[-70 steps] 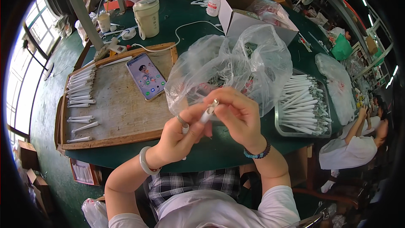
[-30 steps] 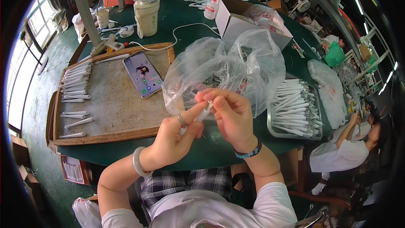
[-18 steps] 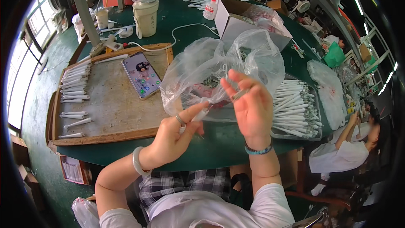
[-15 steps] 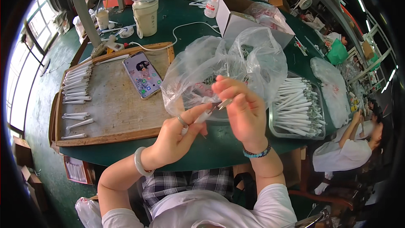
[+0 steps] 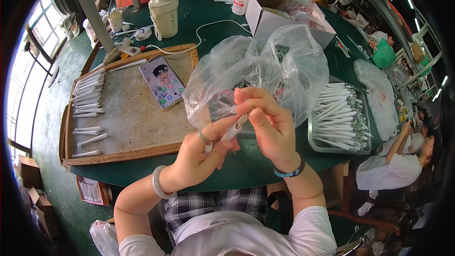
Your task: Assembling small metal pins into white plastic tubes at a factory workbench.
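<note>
My left grip [image 5: 196,156] is clasping a seemingly unfinished white tube [image 5: 230,134], my right grip [image 5: 272,132] pinching a metal clip [image 5: 242,120]; tubes [image 5: 89,96], perhaps done, are lining the wooden tray's [image 5: 132,153] left edge.

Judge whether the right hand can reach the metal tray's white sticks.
Probably yes: the white sticks lie mostly uncovered, rightward of the right hand, though it holds a small metal piece.

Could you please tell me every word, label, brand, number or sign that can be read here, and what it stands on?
None is clear enough to quote.
White bottle with red cap: red print, too small.
Cream lidded cup: dark marks, too small.
Phone: coloured icons; any lettering is too small.
Flat plastic bag at right: reddish marks, blurred.
Held white tube: no lettering visible.
</note>
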A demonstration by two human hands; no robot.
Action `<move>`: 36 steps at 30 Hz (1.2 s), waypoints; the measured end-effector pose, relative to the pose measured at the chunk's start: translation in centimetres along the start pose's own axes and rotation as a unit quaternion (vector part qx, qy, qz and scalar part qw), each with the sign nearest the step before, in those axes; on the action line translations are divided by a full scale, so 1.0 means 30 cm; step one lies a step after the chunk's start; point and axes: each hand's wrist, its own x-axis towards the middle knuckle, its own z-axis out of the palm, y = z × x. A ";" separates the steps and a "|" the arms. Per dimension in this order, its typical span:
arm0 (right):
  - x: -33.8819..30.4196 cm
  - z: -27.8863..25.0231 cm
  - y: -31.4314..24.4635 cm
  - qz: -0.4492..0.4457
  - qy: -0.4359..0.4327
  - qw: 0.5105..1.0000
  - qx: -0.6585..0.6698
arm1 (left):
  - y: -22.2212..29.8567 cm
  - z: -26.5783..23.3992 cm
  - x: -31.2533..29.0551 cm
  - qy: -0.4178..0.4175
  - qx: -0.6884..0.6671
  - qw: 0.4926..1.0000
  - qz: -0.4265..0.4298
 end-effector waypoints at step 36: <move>-0.018 0.037 0.022 0.035 -0.070 0.996 0.043 | 0.035 -0.019 -0.010 -0.042 -0.307 0.948 -0.073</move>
